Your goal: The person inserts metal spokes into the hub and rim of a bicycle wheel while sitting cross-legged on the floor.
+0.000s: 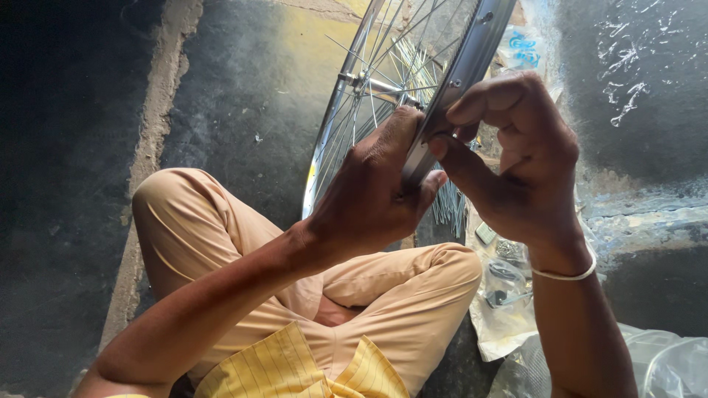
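A silver bicycle wheel rim [472,55] with thin spokes [394,63] and a hub [361,81] stands upright in front of me, above my crossed legs in tan trousers [199,221]. My left hand [369,195] wraps around the near edge of the rim from the left. My right hand [520,158] pinches the rim's outer face with thumb and fingers, beside a small hole. A white band [568,275] circles the right wrist.
Dark concrete floor [74,184] with a pale raised strip [151,118] runs on the left. Clear plastic bags [505,295] with small metal parts lie at the right, beside a bundle of loose spokes [448,206]. More crumpled plastic [664,361] sits bottom right.
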